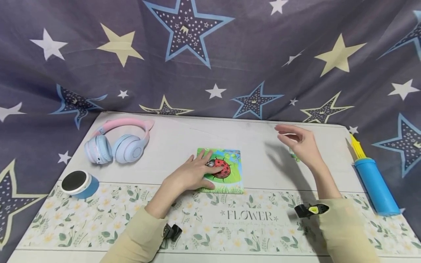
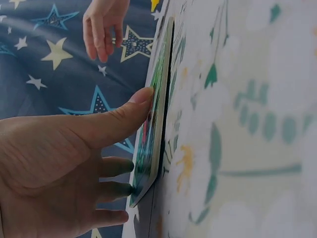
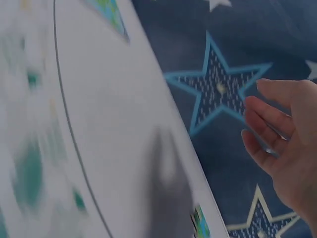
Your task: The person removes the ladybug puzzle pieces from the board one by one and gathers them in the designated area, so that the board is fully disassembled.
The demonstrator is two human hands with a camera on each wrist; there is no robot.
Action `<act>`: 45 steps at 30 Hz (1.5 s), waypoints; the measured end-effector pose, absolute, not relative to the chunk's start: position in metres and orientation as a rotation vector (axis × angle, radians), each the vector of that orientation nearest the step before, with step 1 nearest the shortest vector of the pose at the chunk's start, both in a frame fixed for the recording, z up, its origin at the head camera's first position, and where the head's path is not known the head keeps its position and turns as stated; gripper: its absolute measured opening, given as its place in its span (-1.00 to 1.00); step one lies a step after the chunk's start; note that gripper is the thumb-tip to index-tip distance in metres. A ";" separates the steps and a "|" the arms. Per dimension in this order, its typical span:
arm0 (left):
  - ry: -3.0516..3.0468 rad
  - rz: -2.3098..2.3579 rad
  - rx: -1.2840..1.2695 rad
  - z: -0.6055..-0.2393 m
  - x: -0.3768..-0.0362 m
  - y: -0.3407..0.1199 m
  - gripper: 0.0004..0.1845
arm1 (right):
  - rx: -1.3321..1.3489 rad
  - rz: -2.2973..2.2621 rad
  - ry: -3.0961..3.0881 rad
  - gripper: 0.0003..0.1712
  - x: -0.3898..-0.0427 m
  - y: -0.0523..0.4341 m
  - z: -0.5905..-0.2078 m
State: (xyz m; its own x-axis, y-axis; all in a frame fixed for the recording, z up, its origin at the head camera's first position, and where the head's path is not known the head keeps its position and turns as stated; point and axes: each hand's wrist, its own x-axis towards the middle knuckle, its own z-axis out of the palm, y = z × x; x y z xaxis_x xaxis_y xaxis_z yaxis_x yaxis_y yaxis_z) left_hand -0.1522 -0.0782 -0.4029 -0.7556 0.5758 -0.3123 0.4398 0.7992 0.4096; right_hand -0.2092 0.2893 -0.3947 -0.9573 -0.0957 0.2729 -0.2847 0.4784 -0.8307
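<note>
A square board with a ladybug picture (image 1: 235,177) lies flat on the table. My left hand (image 1: 190,174) rests on its left part, fingers spread over the picture. From the left wrist, the thumb (image 2: 121,119) touches the near side of the board (image 2: 161,134). My right hand (image 1: 304,146) is raised above the table to the right, its fingers loosely bent with nothing between them. Partly hidden behind that hand is a small green printed piece (image 1: 294,155) on the table. The right wrist view shows this piece (image 3: 201,223) low down, apart from the right hand (image 3: 294,144).
Pink and blue headphones (image 1: 128,148) lie at the back left. In front of them stands a round blue and white device with a black top (image 1: 80,184). A blue hand pump (image 1: 376,186) with a yellow end lies along the right edge. A star-patterned cloth (image 1: 230,54) hangs behind the table.
</note>
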 end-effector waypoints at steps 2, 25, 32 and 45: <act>2.561 0.417 0.757 -0.402 -0.152 -0.080 -0.29 | 0.362 1.497 -2.522 -0.63 -0.208 0.275 -0.394; 2.564 0.314 0.780 -0.404 -0.154 -0.082 -0.27 | 0.557 1.542 -2.751 -0.45 -0.203 0.170 -0.411; 2.574 0.302 0.808 -0.403 -0.155 -0.085 -0.27 | 0.669 1.465 -2.900 -0.40 -0.204 0.158 -0.418; 2.561 0.283 0.794 -0.402 -0.156 -0.080 -0.26 | 0.604 1.303 -3.046 -0.33 -0.198 0.151 -0.418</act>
State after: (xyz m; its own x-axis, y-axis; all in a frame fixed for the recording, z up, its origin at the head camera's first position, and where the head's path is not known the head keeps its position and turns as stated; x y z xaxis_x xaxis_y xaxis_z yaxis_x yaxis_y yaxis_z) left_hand -0.1559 -0.0798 -0.4023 -0.7374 0.5775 -0.3502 0.4872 0.8139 0.3164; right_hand -0.1977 0.1505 -0.4184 -0.9111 -0.4069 -0.0654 -0.2336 0.6406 -0.7315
